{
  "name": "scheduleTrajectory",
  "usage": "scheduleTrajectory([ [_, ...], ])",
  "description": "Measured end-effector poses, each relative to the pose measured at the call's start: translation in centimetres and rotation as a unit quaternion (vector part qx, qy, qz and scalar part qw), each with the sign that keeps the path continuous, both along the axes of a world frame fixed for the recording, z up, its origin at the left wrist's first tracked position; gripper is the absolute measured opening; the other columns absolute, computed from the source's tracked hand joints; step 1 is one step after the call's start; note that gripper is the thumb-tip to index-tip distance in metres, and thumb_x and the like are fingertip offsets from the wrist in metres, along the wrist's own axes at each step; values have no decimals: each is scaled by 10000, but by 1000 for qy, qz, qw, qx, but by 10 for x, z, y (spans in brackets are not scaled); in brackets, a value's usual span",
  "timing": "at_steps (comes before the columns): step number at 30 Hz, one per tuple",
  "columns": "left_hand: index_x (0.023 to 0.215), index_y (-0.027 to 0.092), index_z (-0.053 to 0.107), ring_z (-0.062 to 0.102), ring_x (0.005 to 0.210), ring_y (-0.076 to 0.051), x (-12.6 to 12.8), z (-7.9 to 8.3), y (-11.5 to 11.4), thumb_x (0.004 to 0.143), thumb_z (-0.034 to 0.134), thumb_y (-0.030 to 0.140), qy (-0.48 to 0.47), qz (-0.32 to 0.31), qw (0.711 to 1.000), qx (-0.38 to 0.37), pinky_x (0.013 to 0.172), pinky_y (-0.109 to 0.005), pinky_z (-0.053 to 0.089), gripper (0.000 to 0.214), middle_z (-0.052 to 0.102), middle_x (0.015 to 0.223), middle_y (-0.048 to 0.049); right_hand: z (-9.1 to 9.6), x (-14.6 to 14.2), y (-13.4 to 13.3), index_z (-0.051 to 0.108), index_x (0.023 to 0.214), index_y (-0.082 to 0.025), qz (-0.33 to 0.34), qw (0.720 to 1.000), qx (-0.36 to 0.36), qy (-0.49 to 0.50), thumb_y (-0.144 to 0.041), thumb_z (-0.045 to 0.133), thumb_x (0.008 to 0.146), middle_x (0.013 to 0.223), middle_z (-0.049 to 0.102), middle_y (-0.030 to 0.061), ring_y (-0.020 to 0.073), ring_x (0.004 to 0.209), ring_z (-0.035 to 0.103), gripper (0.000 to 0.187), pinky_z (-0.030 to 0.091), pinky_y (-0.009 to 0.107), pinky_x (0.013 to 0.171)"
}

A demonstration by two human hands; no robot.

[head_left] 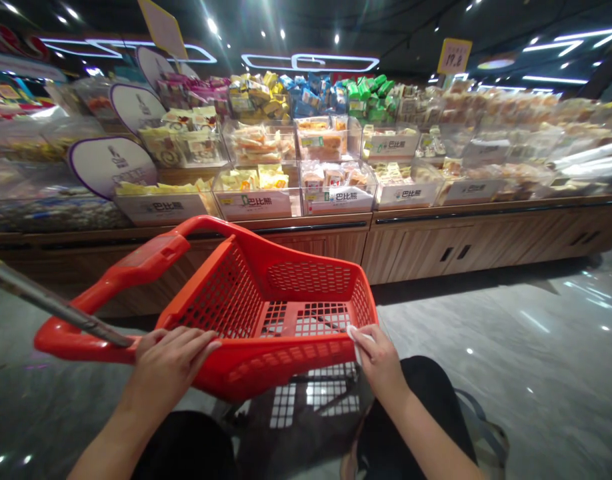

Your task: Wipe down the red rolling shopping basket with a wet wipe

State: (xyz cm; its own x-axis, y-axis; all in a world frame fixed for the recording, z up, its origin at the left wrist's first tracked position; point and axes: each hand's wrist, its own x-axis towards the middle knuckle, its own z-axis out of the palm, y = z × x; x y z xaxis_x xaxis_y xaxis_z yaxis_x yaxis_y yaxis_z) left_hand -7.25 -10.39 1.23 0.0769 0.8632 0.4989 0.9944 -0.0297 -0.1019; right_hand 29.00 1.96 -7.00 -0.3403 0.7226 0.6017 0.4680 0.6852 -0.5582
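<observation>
A red plastic shopping cart (pixel 291 350) with a mesh basket stands side-on before me, and nothing lies in its basket. My left hand (pixel 173 353) is closed over the near rim, close to the cart's handle (pixel 141 260). At the other end of that rim, my right hand (pixel 379 353) pinches a crumpled white wipe (pixel 355 337) against the edge; whether it is paper or cloth I cannot tell. A grey metal rod (pixel 61 303) slants in from the left and meets the handle frame beside my left hand.
Behind the cart runs a wooden display counter (pixel 416 243) with clear bins of packaged snacks (pixel 273 179). Price signs (pixel 455 56) rise above it, and round white signs (pixel 113 167) stand at left. Shiny grey floor (pixel 531 347) stretches to the right.
</observation>
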Motion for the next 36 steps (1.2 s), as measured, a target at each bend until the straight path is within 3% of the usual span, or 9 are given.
scheduleTrajectory([
  [3,917,253,639,623,847,-200,-1,-1,-1,875,477,403,-1,14,1000,-8,853,-400,401,225,710,910,3,-3,22,7,673,1072,-219,-50,999,-6,0,-169,499,893,866,592,62,192,807,588,254,532,350,745],
  [5,964,261,635,627,902,-224,14,-4,2,854,504,360,8,21,1000,8,958,-492,329,198,707,975,-13,-3,24,6,672,1068,-207,-60,998,-12,-1,-158,487,896,862,588,64,193,811,585,258,528,352,752],
  [9,1137,253,577,589,1053,-254,89,-17,21,853,506,372,-16,-44,999,-24,1064,-596,117,315,654,1156,-71,2,3,-8,664,1088,-216,-30,999,-13,3,-116,474,890,896,583,69,193,852,577,293,520,347,778],
  [13,1119,196,590,573,1056,-257,172,-35,46,874,482,382,-106,-58,991,-56,1046,-521,203,325,664,1120,-93,5,-18,-23,649,1115,-235,15,1000,-18,14,-103,477,886,919,574,69,194,878,573,315,525,347,783],
  [16,1016,205,622,597,937,-246,199,-44,55,883,468,384,-124,-38,990,-48,962,-494,266,271,696,978,-70,3,-15,-26,638,1134,-235,48,998,-20,25,-98,479,884,931,577,71,191,886,577,327,531,337,779],
  [21,796,241,634,582,803,-199,195,-50,52,895,459,315,-143,-26,989,-30,831,-418,279,214,685,787,-4,-5,11,-18,655,1104,-235,23,1000,-8,18,-114,489,883,887,596,65,187,825,591,302,544,328,725],
  [25,776,238,632,570,790,-185,188,-54,49,884,486,321,-155,-27,987,-17,812,-395,261,201,679,775,3,-11,10,-26,648,1120,-244,6,999,-1,32,-124,473,893,880,599,67,192,818,595,310,549,333,709],
  [31,810,245,638,565,783,-180,188,-58,47,887,483,321,-167,-30,985,-13,814,-385,256,189,672,760,11,-18,-2,-50,631,1135,-255,103,993,-23,50,-98,449,905,914,590,69,188,858,593,333,544,332,746],
  [36,809,245,645,572,790,-178,188,-58,44,885,489,323,-170,-30,985,-14,826,-382,264,190,669,753,10,-11,19,-38,588,1209,-278,59,995,-14,85,-94,461,900,995,573,81,203,935,591,381,541,344,787],
])
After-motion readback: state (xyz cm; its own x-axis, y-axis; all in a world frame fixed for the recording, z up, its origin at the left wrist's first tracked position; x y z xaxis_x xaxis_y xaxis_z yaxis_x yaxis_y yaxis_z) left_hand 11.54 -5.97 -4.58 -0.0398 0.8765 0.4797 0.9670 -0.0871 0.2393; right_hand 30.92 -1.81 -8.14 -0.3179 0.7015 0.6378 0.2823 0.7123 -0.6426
